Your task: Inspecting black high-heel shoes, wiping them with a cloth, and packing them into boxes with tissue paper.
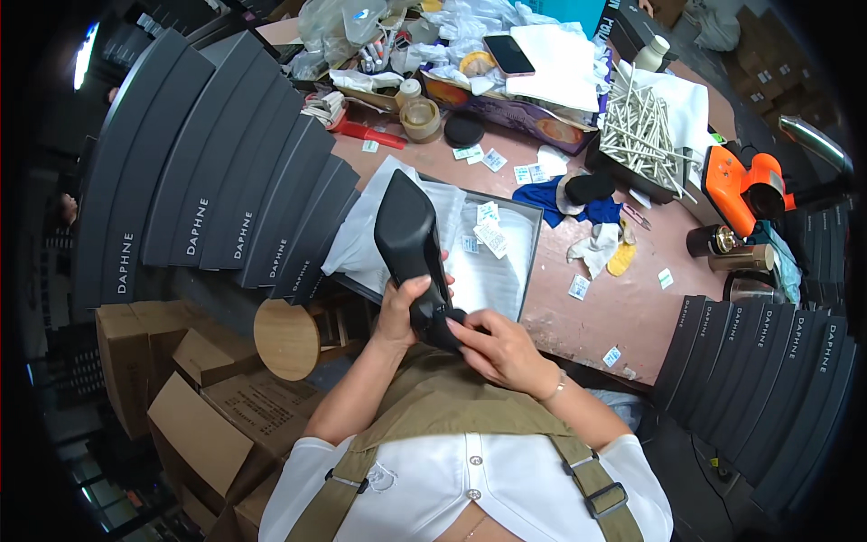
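Note:
A black pointed-toe shoe (405, 221) is held up over the near edge of the table, its toe away from me. My left hand (403, 307) is closed around its middle, the thumb lying across it. At the near end of the shoe my right hand (508, 350) is closed, fingertips pressed against a small dark piece. Whether that piece is a pad or part of the shoe I cannot tell. Beneath and beyond the shoe lies an open shoebox (535, 257) with white tissue paper (361, 226) and several small printed labels (490, 237) on it.
Stacked grey shoeboxes stand left (217, 163) and right (759, 388). Open cartons (203, 425) and a round wooden stool (287, 339) are at lower left. A box of white sticks (637, 131), a phone (508, 56), a jar (420, 119), cloths (596, 248) and an orange device (745, 185) crowd the table.

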The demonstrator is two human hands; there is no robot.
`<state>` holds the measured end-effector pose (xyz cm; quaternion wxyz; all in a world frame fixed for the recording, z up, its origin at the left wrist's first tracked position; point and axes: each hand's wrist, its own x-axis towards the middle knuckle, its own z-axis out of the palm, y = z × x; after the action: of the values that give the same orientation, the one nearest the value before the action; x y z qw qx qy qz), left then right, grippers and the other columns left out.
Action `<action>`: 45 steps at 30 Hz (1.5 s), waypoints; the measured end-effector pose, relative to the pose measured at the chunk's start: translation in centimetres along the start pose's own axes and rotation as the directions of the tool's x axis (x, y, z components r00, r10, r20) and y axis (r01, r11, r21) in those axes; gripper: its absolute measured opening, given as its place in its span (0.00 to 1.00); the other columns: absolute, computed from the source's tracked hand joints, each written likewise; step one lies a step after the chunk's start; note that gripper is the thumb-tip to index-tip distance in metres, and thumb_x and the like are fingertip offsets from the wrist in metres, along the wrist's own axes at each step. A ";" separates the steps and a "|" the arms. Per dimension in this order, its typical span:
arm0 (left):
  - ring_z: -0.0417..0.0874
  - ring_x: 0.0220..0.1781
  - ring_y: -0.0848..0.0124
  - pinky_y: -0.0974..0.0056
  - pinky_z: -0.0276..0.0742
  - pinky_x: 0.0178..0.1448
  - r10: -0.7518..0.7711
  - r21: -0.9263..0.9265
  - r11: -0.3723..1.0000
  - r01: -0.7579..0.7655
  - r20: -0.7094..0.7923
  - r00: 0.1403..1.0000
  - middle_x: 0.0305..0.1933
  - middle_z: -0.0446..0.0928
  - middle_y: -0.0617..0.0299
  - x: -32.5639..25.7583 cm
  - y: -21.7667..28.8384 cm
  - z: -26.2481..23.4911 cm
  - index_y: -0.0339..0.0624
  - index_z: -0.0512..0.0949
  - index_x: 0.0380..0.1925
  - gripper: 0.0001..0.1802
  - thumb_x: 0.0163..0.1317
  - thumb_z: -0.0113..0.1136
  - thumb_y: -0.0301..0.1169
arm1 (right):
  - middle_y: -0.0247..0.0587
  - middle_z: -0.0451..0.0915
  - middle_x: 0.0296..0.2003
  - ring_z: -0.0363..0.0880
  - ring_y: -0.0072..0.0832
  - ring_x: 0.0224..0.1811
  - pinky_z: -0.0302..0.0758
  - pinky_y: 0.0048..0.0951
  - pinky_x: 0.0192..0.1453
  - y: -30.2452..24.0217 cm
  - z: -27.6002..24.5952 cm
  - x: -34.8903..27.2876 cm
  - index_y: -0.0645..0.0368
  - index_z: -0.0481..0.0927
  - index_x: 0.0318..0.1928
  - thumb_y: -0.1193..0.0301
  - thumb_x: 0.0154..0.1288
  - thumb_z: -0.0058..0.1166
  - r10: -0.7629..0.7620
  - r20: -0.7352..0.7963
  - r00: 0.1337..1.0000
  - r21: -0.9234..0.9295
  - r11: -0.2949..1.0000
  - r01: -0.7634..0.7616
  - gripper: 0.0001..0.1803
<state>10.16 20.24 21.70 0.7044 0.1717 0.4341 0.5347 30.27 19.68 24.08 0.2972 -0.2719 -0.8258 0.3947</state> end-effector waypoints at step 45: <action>0.67 0.62 0.68 0.48 0.60 0.63 -0.660 -0.048 0.748 0.662 -0.157 0.735 0.61 0.69 0.57 4.7 -12.9 -2.6 0.45 0.65 0.60 0.32 0.62 0.59 0.51 | 0.49 0.77 0.39 0.77 0.43 0.42 0.72 0.35 0.47 12.6 0.5 -2.7 0.63 0.74 0.42 0.77 0.66 0.49 0.367 -0.559 0.743 0.038 0.907 -0.420 0.06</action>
<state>16.16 19.17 9.07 0.8093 -0.0340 0.5259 0.2596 34.46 24.42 12.83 0.4209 -0.5554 -0.6445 0.3146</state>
